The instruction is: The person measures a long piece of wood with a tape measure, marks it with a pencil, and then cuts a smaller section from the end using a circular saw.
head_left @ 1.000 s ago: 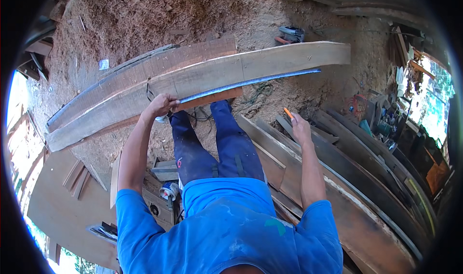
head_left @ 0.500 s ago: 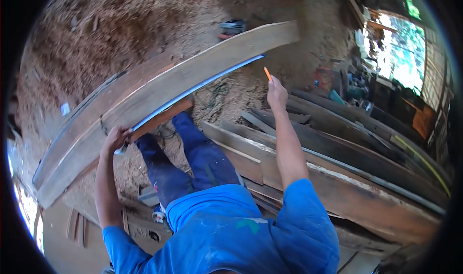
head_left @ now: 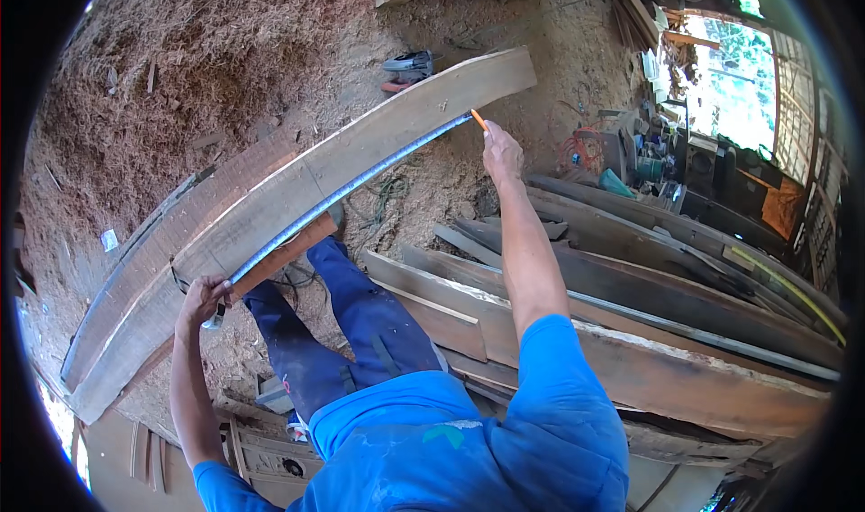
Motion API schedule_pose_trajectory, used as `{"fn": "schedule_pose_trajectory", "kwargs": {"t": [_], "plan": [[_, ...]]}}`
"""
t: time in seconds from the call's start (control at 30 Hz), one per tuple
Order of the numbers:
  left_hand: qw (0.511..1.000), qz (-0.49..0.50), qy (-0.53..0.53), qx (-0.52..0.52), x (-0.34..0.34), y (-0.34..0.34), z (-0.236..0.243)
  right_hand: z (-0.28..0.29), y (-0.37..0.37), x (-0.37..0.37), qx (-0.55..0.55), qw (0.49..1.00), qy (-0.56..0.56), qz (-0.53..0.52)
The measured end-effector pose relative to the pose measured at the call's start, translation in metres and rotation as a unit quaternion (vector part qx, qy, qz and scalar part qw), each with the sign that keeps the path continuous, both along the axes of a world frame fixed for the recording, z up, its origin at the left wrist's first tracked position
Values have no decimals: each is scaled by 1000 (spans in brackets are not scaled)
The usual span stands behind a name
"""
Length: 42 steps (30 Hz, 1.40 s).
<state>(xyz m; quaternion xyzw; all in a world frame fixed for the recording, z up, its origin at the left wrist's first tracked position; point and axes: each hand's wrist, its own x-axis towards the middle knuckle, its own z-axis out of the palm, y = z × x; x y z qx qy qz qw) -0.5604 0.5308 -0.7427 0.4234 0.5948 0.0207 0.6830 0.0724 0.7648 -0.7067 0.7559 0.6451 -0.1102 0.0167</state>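
Note:
A long pale plank (head_left: 378, 147) lies across in front of me. Along its near edge runs the blue-white blade of a tape measure (head_left: 360, 179). At the blade's left end my left hand (head_left: 204, 299) is closed on the tape measure, whose body is mostly hidden under the fingers. My right hand (head_left: 505, 155), near the plank's right part, grips an orange pencil (head_left: 478, 119). The pencil's tip is at the far end of the blade, by the plank's edge. Whether it touches the wood I cannot tell.
A reddish-brown board (head_left: 212, 201) lies beyond the plank, and a short brown piece of wood (head_left: 286, 253) shows under it. A power tool (head_left: 408, 67) rests on the shavings-covered ground behind. Several long boards (head_left: 631, 350) are stacked at my right, close to my right arm.
My right hand has brought the pencil left and down to the end of the blade, where a gap was before. The view has shifted slightly. My left hand keeps its hold.

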Motion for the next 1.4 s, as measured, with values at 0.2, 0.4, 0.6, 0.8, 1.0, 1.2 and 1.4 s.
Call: {"fn": "schedule_pose_trajectory", "kwargs": {"t": [0.2, 0.4, 0.6, 0.8, 1.0, 1.2, 1.4], "plan": [[1000, 10, -7, -16, -2, 0, 3, -17, -6, 2, 15, 1000, -14, 20], [999, -38, 23, 25, 3, 7, 10, -33, 25, -8, 59, 997, -10, 53], [1000, -23, 15, 13, 2, 3, 5, -20, 36, 0, 35, 994, -19, 104], [1000, -6, 11, 7, 1, 1, 2, -9, 30, 2, -4, 996, -36, 79], [1000, 14, -5, -7, 2, 1, 2, -27, 85, -24, 43, 995, -12, 90], [1000, -2, 3, 4, 4, 5, 10, 7, 25, 5, -31, 988, -76, 132], [990, -101, 62, 79, 4, 1, 9, 41, -16, -48, 28, 987, -14, 155]]}}
